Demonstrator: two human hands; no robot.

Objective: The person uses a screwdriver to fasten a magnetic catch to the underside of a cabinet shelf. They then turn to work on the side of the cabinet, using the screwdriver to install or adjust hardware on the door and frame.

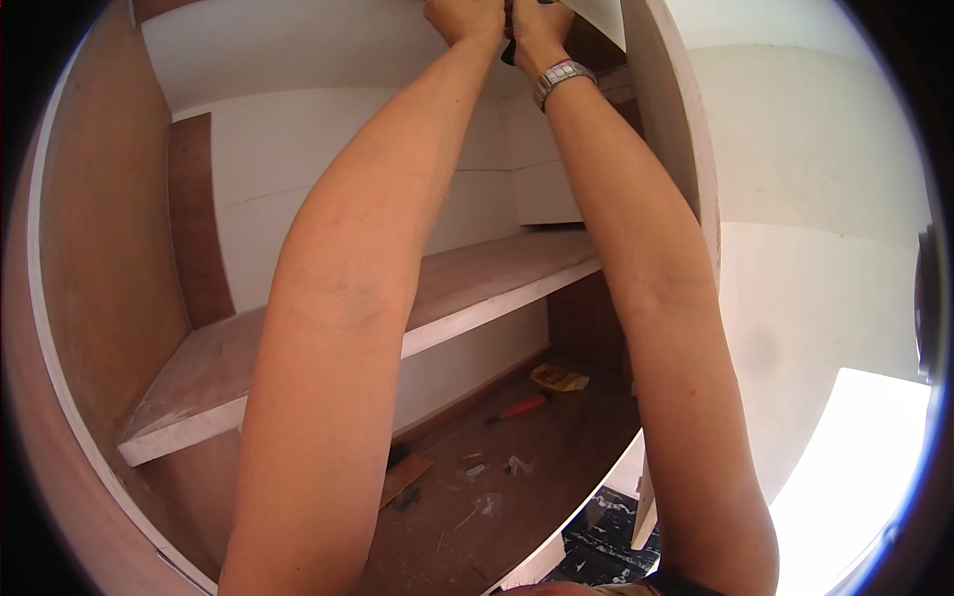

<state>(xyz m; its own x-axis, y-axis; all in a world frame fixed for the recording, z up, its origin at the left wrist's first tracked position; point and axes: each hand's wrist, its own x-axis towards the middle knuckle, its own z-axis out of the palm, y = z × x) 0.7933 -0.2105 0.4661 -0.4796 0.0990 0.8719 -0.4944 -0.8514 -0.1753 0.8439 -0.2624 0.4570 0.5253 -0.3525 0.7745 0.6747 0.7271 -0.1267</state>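
Observation:
My left hand [467, 18] and my right hand [542, 32], which has a metal watch [564, 81] on its wrist, are raised close together at the upper part of a wooden cupboard, by its right side panel [668, 109]. Both look closed around something dark [510, 50] at the top edge of the picture; their fingertips are cut off or hidden, so I cannot make out what it is.
A middle shelf [497, 264] spans the cupboard between the left panel [104, 228] and right side. Below lie a red-handled tool [522, 407], a yellow packet [558, 378] and scraps on the cupboard floor [467, 526]. A pale wall [805, 278] stands at right.

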